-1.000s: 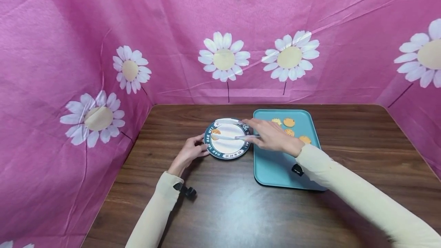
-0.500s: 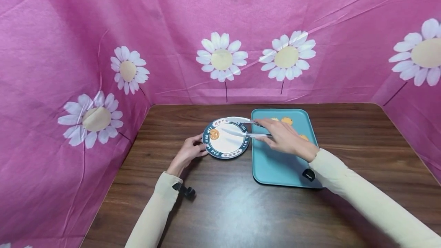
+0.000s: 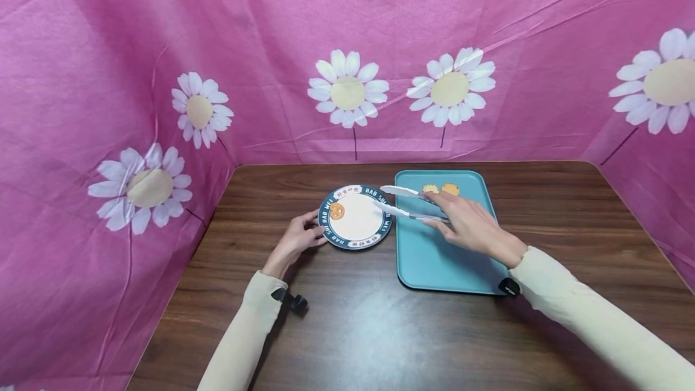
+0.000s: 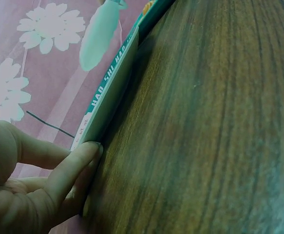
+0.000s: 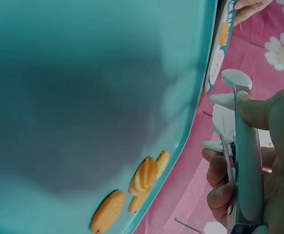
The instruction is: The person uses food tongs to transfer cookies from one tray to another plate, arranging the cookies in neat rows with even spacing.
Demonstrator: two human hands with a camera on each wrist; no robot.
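My left hand (image 3: 295,240) pinches the left rim of a round white plate (image 3: 358,225) with a dark green lettered border. The left wrist view shows the thumb (image 4: 73,170) against the plate's edge. A smiley-face cookie (image 3: 337,211) lies on the plate's left side. In my right hand (image 3: 475,227) is a pair of tongs (image 5: 249,165) with pale tips. The tongs' arms are spread, nothing between them, over the gap between plate and blue tray (image 3: 434,267). Several cookies lie in the tray, among them a round cookie (image 3: 450,189); the hand hides others in the head view.
The tray stands right of the plate on a dark wooden table (image 3: 347,324). In the right wrist view a swirled cookie (image 5: 144,175) lies close to others. A pink cloth (image 3: 260,65) printed with daisies hangs behind and beside the table.
My right hand and the tongs have moved right, away from the cookie on the plate and further over the tray. The left hand stays at the plate's rim.
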